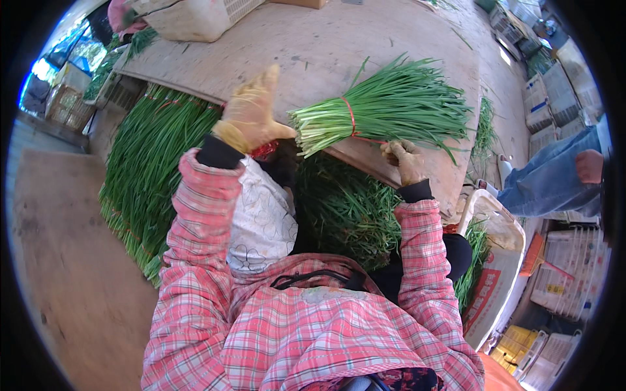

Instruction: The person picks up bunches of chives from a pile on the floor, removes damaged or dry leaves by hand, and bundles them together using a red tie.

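Worktop (287,58), broad and pale, spreads across the upper middle, with one bundle of green stalks lying near its front edge. Largest among the greens is the bank of stalks (153,156) at the left, beside the worktop; red bands show on parts of it, so at least some of that lot looks finished. Next comes the heap of loose greens (349,208) below the worktop's front edge, where I can make out no bands; I judge this to be what is left. The bundle (411,104) itself lies on its side, pale cut ends to the left and leaf tips to the right, gathered and seemingly near done. The gloved left hand (254,114) has its fingers spread and grips nothing, its thumb by the cut ends; whether it touches them I cannot tell. The gloved right hand (405,159) has its fingers pinched together on the tail of the tie. Smallest is that red tie (352,117), already around the stalks, though its tail does not look secured yet.
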A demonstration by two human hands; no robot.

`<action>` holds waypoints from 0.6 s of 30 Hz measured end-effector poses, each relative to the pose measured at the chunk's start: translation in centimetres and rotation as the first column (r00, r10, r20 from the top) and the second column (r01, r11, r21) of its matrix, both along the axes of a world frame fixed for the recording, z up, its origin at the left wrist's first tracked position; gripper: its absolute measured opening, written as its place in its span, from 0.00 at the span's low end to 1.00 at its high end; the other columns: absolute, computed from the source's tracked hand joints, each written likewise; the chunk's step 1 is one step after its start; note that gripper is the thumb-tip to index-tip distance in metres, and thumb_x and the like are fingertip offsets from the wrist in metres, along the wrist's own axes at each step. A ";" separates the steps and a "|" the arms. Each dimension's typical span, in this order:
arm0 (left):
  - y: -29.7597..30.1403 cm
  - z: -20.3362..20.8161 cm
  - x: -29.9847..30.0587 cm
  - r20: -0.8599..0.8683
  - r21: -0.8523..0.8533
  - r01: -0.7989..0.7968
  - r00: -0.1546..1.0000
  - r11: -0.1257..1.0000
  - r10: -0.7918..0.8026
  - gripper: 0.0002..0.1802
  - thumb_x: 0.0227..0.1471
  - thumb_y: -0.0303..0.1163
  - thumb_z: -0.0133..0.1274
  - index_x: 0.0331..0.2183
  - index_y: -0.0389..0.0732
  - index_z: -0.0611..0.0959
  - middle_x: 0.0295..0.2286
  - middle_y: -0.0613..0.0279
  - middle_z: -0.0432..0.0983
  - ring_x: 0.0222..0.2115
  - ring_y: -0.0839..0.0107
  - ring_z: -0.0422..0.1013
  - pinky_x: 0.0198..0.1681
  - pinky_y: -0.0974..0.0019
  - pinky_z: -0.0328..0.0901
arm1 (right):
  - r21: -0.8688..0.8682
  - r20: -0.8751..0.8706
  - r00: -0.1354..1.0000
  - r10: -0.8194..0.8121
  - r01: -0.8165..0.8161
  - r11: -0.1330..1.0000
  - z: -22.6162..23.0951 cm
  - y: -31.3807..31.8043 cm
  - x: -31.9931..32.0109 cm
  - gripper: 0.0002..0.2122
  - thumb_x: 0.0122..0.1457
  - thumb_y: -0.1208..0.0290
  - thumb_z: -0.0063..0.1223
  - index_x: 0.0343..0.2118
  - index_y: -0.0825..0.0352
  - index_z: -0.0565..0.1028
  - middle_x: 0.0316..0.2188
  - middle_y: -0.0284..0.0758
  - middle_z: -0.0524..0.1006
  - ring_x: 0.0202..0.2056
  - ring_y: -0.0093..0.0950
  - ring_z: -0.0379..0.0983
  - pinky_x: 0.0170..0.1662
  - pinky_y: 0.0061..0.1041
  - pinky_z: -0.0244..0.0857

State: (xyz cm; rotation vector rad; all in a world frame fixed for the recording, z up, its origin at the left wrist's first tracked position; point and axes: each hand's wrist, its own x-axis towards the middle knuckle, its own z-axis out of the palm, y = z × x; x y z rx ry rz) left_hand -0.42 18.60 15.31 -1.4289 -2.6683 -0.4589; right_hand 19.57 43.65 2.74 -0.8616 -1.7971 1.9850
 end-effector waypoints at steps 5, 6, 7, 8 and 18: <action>7.8 -4.7 4.7 -0.111 -0.008 0.087 0.990 0.996 -0.087 0.61 0.26 0.45 0.68 0.57 0.32 0.52 0.53 0.41 0.56 0.55 0.49 0.54 0.57 0.58 0.50 | -0.035 -0.176 0.978 -0.112 0.108 0.994 0.7 -2.7 0.0 0.08 0.57 0.71 0.51 0.27 0.70 0.74 0.23 0.28 0.74 0.24 0.17 0.67 0.29 0.16 0.60; 8.8 -6.5 4.8 -0.115 -0.026 0.056 0.992 0.998 -0.058 0.61 0.26 0.45 0.68 0.57 0.32 0.52 0.53 0.41 0.56 0.55 0.50 0.54 0.57 0.58 0.50 | 0.055 -0.166 0.980 -0.109 0.119 0.991 0.9 -3.2 -0.3 0.07 0.56 0.72 0.51 0.28 0.70 0.75 0.22 0.28 0.74 0.24 0.17 0.67 0.29 0.16 0.60; 9.5 -7.2 4.8 -0.122 -0.044 0.025 0.992 0.999 -0.030 0.60 0.27 0.44 0.68 0.57 0.32 0.52 0.54 0.42 0.56 0.55 0.50 0.54 0.57 0.58 0.50 | 0.144 -0.157 0.982 -0.105 0.128 0.981 0.8 -3.4 -0.7 0.06 0.55 0.73 0.52 0.28 0.70 0.75 0.22 0.28 0.73 0.24 0.17 0.67 0.29 0.16 0.60; 9.5 -7.5 4.3 -0.020 -0.009 0.089 0.996 0.996 -0.089 0.60 0.28 0.45 0.67 0.56 0.32 0.53 0.54 0.42 0.55 0.55 0.51 0.53 0.57 0.59 0.50 | 0.232 -0.147 0.984 -0.098 0.131 0.964 0.9 -3.5 -0.7 0.05 0.55 0.74 0.52 0.29 0.70 0.75 0.22 0.29 0.73 0.24 0.17 0.67 0.29 0.16 0.60; 0.7 -10.7 -2.6 0.792 0.399 -0.086 0.534 0.913 -0.296 0.26 0.50 0.28 0.52 0.52 0.35 0.68 0.46 0.58 0.70 0.45 0.73 0.66 0.50 0.72 0.59 | 0.820 -0.064 0.991 -0.120 0.121 0.560 2.0 -10.0 -4.8 0.09 0.48 0.62 0.58 0.26 0.62 0.78 0.24 0.35 0.75 0.25 0.33 0.74 0.28 0.30 0.66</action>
